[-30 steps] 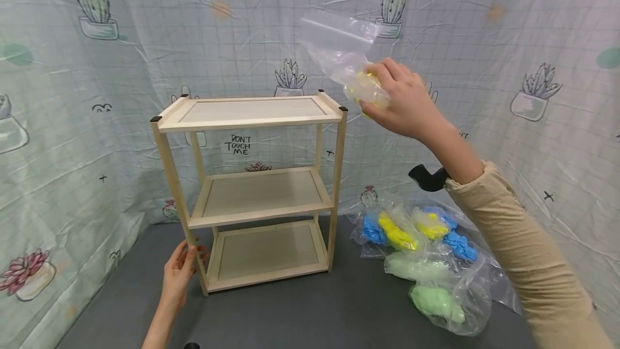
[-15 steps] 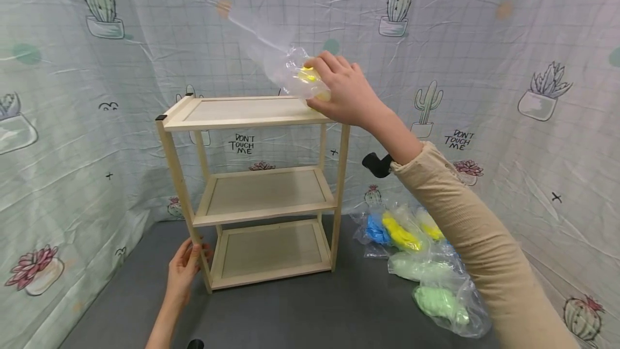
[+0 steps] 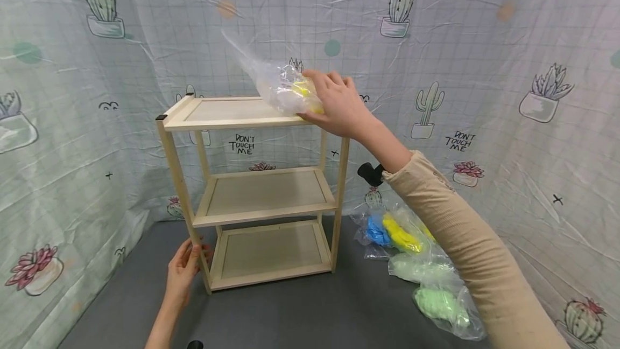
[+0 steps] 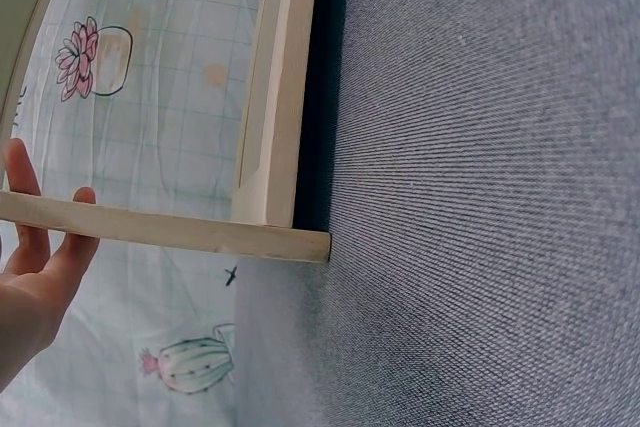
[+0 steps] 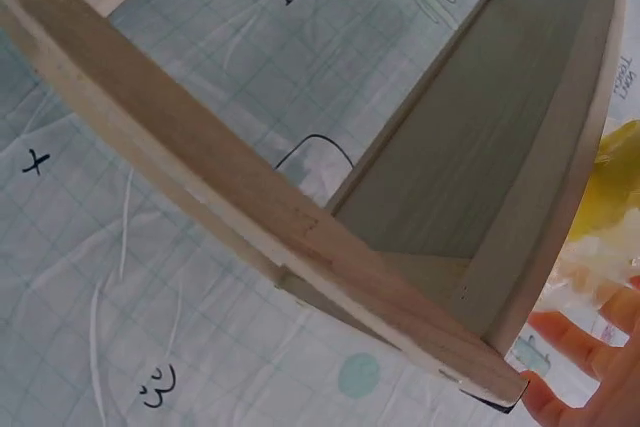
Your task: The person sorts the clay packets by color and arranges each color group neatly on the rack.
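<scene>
A light wooden three-tier shelf [image 3: 265, 214] stands upright on the dark grey surface. At its front left post, low down, my left hand [image 3: 183, 269] grips the wood; the left wrist view has the fingers [image 4: 70, 247] passing behind the post [image 4: 180, 230]. Over the right end of the top tier [image 3: 220, 111], my right hand [image 3: 339, 102] holds a clear zip bag [image 3: 278, 88] with something yellow inside. The bag's slack end slants up to the left. In the right wrist view, the yellow contents [image 5: 612, 177] show just beyond the top tier's edge, with the fingers beside them.
To the shelf's right lie several clear bags with crumpled contents: blue [image 3: 378, 230], yellow [image 3: 401, 235], pale green [image 3: 420, 268] and brighter green [image 3: 441, 306]. My right sleeve [image 3: 465, 241] covers part of that pile. A cactus-print curtain [image 3: 465, 31] hangs behind and at both sides.
My right hand has carried the bag with yellow contents leftward and down, from beside the shelf to its top tier. The left hand keeps its hold on the post.
</scene>
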A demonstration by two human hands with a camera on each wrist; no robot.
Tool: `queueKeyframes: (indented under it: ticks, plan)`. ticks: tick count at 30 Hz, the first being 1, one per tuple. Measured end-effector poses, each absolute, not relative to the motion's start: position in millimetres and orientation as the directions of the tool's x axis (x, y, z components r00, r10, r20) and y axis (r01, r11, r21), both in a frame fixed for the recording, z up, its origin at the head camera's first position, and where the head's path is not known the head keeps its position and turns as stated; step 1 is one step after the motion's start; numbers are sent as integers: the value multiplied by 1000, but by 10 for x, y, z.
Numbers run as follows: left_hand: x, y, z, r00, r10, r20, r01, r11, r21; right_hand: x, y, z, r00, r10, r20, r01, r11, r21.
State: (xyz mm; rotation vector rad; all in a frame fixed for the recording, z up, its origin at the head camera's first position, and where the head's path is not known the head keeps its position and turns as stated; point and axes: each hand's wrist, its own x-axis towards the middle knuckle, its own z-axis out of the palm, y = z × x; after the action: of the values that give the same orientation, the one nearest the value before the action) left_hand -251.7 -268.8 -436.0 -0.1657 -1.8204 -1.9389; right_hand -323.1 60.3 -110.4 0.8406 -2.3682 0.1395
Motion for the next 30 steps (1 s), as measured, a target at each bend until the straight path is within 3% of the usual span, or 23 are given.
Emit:
queueKeyframes:
  ticks: [3, 13, 21, 30]
  plan:
    - [-2513, -2687, -4348, -881, -252, 400, 415, -8, 910, -3213, 633, -1144, -608, -533, 588, -590, 799, 116]
    - [-2500, -2670, -4344, -882, -254, 396, 414, -17, 910, -3186, 752, -1400, -495, -586, 641, -648, 741, 177]
    - [-2501, -2667, -4341, -876, -254, 409, 426, -15, 905, -3192, 723, -1478, -445, -638, 628, -665, 705, 246]
    - [-2509, -2659, -4356, -872, -261, 414, 437, -34, 899, -3165, 475, -1505, -491, -646, 585, -630, 727, 273]
